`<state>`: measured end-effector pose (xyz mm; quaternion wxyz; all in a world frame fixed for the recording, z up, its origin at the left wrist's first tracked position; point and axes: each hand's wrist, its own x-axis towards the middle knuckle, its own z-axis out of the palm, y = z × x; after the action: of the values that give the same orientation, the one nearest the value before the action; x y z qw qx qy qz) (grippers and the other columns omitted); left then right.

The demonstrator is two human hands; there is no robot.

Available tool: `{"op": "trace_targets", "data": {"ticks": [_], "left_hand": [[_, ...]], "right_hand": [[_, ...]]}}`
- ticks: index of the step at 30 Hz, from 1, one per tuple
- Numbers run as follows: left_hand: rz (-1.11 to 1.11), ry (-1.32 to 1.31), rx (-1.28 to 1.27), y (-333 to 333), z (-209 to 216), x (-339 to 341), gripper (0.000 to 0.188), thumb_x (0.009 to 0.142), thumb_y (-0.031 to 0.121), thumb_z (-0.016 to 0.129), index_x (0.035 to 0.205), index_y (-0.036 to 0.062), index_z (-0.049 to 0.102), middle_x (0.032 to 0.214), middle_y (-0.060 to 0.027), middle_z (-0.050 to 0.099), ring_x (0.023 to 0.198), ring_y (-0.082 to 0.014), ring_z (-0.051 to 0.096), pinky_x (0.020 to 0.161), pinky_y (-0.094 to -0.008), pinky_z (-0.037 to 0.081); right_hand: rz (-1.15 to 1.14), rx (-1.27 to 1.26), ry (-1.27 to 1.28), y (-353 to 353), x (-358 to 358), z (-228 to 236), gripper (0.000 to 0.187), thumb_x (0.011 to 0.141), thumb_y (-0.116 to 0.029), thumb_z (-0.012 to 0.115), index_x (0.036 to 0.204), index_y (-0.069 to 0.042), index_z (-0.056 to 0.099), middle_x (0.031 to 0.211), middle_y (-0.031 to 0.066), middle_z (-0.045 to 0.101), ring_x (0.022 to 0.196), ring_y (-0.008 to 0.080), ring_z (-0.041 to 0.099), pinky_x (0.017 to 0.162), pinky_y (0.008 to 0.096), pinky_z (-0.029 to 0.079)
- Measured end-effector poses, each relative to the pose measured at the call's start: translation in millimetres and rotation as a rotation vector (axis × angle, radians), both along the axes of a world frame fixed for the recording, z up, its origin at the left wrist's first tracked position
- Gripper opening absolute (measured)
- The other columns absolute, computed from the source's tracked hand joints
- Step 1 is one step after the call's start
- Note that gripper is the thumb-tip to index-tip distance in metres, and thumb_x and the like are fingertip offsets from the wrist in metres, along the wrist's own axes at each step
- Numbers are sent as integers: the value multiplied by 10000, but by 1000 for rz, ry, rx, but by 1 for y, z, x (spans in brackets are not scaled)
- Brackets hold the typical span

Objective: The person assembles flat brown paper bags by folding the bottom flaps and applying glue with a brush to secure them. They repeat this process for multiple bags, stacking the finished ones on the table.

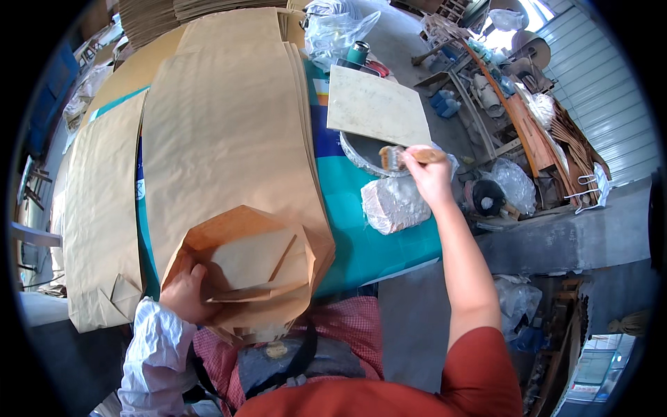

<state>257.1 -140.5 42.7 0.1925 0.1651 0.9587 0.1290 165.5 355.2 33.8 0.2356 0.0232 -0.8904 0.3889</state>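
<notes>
My left hand (185, 293) grips the near left rim of a brown paper bag (314, 267), whose end is spread open with its folded bottom flaps showing. The fingers reach inside the opening. Out to the right, my right hand (429, 174) is closed around the wooden handle of a paintbrush (394, 158). Its pale, coated bristles point left, over the rim of a round grey basin (361, 161). A whitish board (379, 104) covers much of that basin. Just in front of it sits a whitish, paste-smeared block (396, 206), apart from the brush.
Flat brown paper bags (229, 118) lie stacked along the table, with another pile (104, 215) at the left. A teal sheet (354, 243) covers the table. Behind the board stand a dark green cup (358, 52) and plastic bags (333, 31). Timber and clutter (528, 132) line the right wall.
</notes>
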Motion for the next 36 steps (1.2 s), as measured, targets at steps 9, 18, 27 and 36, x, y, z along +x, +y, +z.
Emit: {"op": "trace_targets", "data": {"ticks": [9, 18, 27, 36], "left_hand": [[-64, 0, -137, 4, 11, 19, 660, 549, 271, 813, 1088, -16, 564, 1288, -252, 489, 1066, -400, 574, 918, -435, 479], [49, 44, 94, 23, 38, 2, 1269, 347, 319, 928, 1408, -24, 323, 1385, -242, 368, 1252, -417, 438, 1075, -450, 377], [39, -60, 367, -14, 6, 0, 1353, 463, 316, 949, 1515, 77, 132, 1464, -279, 306, 1373, -437, 307, 1142, -442, 286], [38, -24, 379, -13, -6, 10, 1284, 502, 309, 914, 1511, 90, 152, 1427, -284, 336, 1311, -454, 386, 1093, -458, 357]], "right_hand": [[-2, -416, -253, 12, -14, 17, 101, 844, -96, 720, 890, -8, 700, 801, 7, 668, 735, 105, 617, 689, 251, 489], [178, -330, -662, 52, -17, 70, 153, 802, -54, 728, 941, 7, 723, 829, 37, 688, 669, 51, 580, 599, 191, 457], [460, -738, -17, -207, 101, 58, 111, 911, -63, 578, 910, 12, 660, 881, 121, 690, 698, 121, 646, 607, 254, 517], [476, -586, -589, -330, 97, -36, 124, 885, -99, 641, 811, 0, 643, 658, 37, 618, 610, 105, 561, 565, 277, 461]]}}
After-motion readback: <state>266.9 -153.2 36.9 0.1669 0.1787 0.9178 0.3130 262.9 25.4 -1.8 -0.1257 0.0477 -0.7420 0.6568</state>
